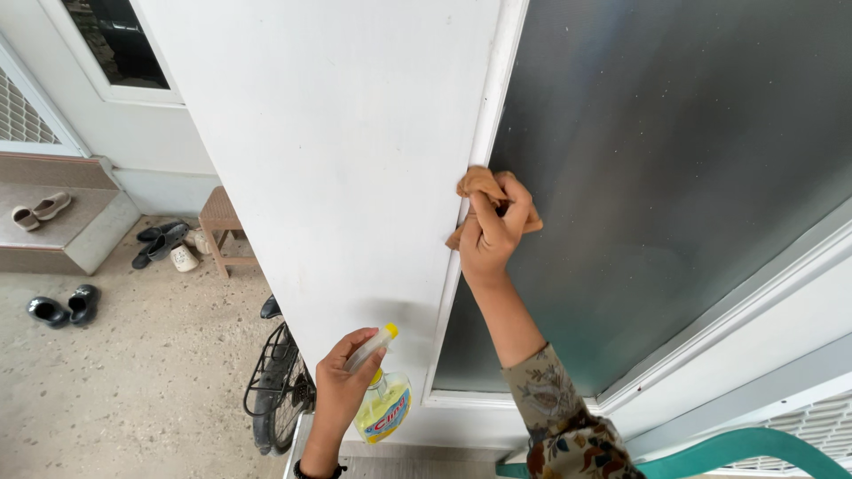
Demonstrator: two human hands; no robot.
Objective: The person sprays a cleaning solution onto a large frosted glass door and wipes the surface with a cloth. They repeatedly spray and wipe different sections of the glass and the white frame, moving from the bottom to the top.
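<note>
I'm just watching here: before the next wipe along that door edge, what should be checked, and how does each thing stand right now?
1. Cloth gripped in the right hand: ok.
2. Cloth pressed against the white frame strip beside the frosted glass: ok.
3. Spray bottle held firmly in the left hand: ok.
4. Yellow liquid left in the bottle: ok, some shows.
5. Glass free of specks: not ok, small spots show on it.
6. Nozzle aimed at the glass: cannot tell.
</note>
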